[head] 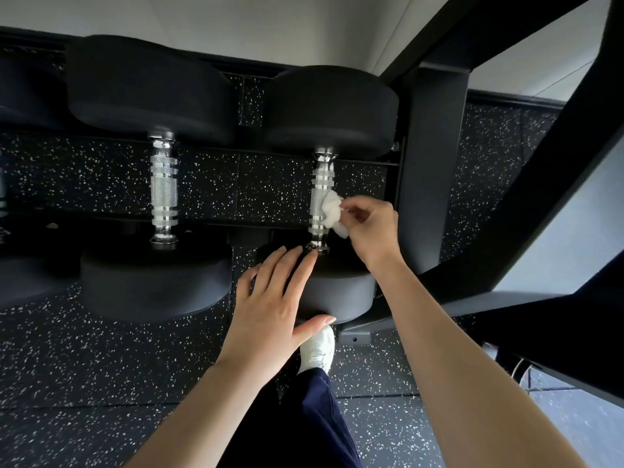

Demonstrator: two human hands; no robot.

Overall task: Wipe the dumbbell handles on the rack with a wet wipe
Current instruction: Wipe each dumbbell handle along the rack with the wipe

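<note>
Underfoot, black rubber floor (84,366), matte, flecked with white, laid in tiles with visible seams.

Above it, black steel rack (432,163): square-section upright post, flat diagonal braces, thin horizontal rails carrying the weights.

On the rails, neighbouring dumbbell (148,86), the larger one: two thick round heads in dull black rubber, joined by a chromed bar handle (164,194), knurled in the middle and ringed with smooth grooves toward each end. Untouched.

Just beside the post, end dumbbell (332,109), same build, slightly smaller heads. Task handle (320,184) running between them, bright chrome, fine diamond knurl, flared collars at both ends.

Below, dark blue trouser leg (304,417), soft folded cloth.

Left hand (273,305) laid flat on the near head of the end dumbbell, fingers straight and spread, thumb out along the head's lower edge, gripping nothing.

Right hand (371,228) on the post side of the task handle, fingers curled, thumb and fingertips pinching the wipe.

White shoe (319,347), laced, partly hidden under the left thumb.

Wet wipe (332,211): white, crumpled into a soft wad, pressed against the knurled mid-section of the task handle.
</note>
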